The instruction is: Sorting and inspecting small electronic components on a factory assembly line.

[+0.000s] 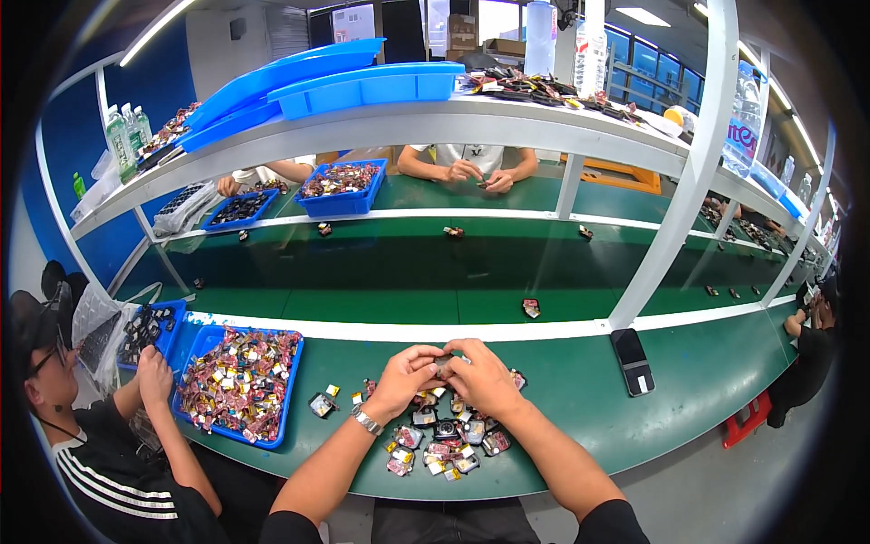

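Note:
My left hand (pixel 408 379) and my right hand (pixel 482 376) meet over the green bench, fingertips pinched together. Between them is something small and dark, mostly hidden by the fingers, so I cannot make out its kind. Below and around my hands lies a loose pile of small black-cased electronic units (pixel 445 430), several with silver, yellow and pinkish-red parts showing. One separate unit (pixel 321 404) lies left of my left wrist, beside a small yellow-and-white piece (pixel 333 391).
A blue tray (pixel 296 374) heaped with small red, yellow and white parts stands at left, near a seated co-worker (pixel 100 444). A black phone (pixel 632 363) lies at right. Beyond a white rail, scattered units (pixel 531 308) rest on a dark green belt. A white post (pixel 675 181) rises at right.

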The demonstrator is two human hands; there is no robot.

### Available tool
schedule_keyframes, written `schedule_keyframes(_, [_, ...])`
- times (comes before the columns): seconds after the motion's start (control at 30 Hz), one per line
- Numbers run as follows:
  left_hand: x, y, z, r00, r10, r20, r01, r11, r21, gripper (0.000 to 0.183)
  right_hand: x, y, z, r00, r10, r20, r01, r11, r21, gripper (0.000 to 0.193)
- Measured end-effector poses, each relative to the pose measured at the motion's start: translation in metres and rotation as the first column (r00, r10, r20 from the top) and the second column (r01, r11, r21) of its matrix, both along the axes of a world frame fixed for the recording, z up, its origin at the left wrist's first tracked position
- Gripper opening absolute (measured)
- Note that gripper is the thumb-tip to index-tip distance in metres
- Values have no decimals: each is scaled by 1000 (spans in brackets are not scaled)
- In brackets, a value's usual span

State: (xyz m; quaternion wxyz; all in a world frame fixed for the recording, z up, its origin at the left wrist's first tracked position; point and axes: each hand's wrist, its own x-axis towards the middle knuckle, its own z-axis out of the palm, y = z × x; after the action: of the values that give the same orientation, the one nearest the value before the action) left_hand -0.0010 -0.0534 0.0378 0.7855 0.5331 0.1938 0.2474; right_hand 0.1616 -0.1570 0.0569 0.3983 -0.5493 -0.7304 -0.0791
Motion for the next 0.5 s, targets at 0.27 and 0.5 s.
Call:
schedule_keyframes(0.27, [2, 1, -4, 1000, -6, -15, 7, 995, 96, 25, 6, 0, -5, 998, 3, -64, -8, 997, -83, 17])
schedule_keyframes(0.5, [1, 1, -4, 1000, -23, 5, 22, 992, 124, 29, 11, -2, -5, 999, 27, -33, -30, 994, -103, 18])
